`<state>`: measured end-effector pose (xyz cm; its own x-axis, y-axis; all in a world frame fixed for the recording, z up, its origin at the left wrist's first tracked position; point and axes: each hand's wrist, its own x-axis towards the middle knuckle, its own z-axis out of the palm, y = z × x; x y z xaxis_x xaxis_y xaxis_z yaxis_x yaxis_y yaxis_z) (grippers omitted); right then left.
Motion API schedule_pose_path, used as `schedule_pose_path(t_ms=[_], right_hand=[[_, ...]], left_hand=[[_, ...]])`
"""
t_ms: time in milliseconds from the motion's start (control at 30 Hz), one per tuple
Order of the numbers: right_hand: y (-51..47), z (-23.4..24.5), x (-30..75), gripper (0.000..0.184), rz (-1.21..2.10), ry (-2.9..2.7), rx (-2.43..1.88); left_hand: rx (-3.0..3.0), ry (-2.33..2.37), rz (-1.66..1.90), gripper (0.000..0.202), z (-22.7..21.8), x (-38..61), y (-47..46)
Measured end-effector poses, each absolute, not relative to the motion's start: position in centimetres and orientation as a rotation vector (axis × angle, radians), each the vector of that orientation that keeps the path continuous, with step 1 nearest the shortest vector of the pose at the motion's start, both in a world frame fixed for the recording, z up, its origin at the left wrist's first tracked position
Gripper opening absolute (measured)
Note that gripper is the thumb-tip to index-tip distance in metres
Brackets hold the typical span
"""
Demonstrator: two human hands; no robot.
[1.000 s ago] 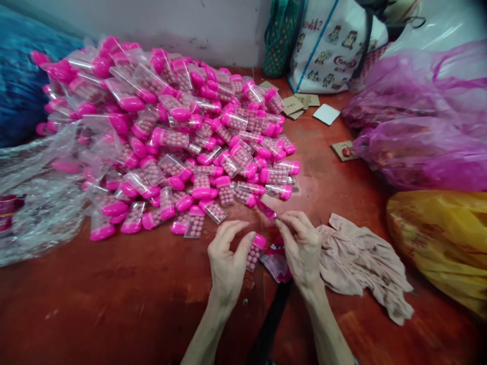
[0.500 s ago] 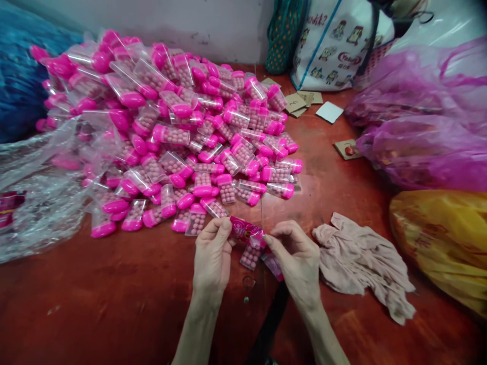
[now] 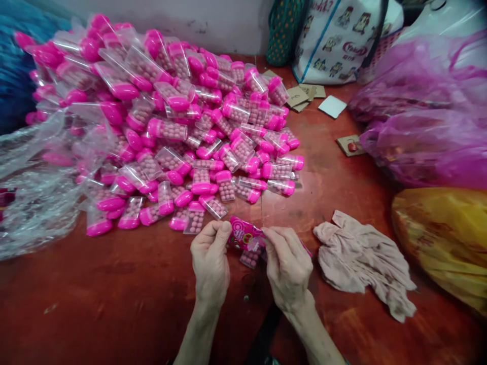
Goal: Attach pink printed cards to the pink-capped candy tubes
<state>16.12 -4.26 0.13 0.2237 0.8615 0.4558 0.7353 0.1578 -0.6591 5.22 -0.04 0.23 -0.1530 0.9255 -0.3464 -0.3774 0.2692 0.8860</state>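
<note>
Between my hands stretches a small pink printed plastic sleeve [image 3: 245,234]. My left hand [image 3: 211,258] pinches its left end between thumb and forefinger. At its right end, the thumb and fingers of my right hand [image 3: 289,266] are closed on the edge. A pink strip sticks out beyond the right hand; what it belongs to is hidden. Just below the sleeve shows part of a clear container of pink balls [image 3: 250,257], and I cannot tell whether it is held or lies on the floor. A large heap of pink-capped containers [image 3: 171,126] lies ahead.
Crumpled clear plastic [image 3: 41,203] lies left, near a blue bag [image 3: 23,76]. To the right are a beige cloth [image 3: 363,258], a yellow bag [image 3: 445,233] and purple bags [image 3: 422,126]. Cardboard pieces [image 3: 300,96] and a white printed bag [image 3: 335,45] are at the back.
My right hand has turned, its fingers now closing over the sleeve's right end. The sleeve is more spread out, showing more print. The view has shifted slightly.
</note>
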Motion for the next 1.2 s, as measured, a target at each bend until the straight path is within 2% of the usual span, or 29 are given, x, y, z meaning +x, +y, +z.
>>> schedule_pose_path(t_ms=[267,467,533,1000,1200], right_hand=[[-4.3,0.0,16.9,0.02,0.287,-1.176,-1.742],[-4.2,0.7,15.1,0.006,0.802,-0.986,-1.62],[-4.1,0.8,14.3,0.003,0.87,-0.941,-1.581],[-4.0,0.7,14.1,0.011,1.058,-0.669,-1.449],[-3.9,0.3,14.2,0.012,1.265,-0.44,-1.347]], left_hand=[[0.575,1.402,1.407,0.016,-0.1,4.6,0.2],[0.552,1.358,1.454,0.012,0.0,4.6,0.4],[0.556,1.323,1.434,0.013,0.1,4.8,0.3],[0.511,1.275,1.38,0.015,0.5,5.5,-0.3],[0.482,1.304,1.379,0.016,0.6,5.4,-0.3]])
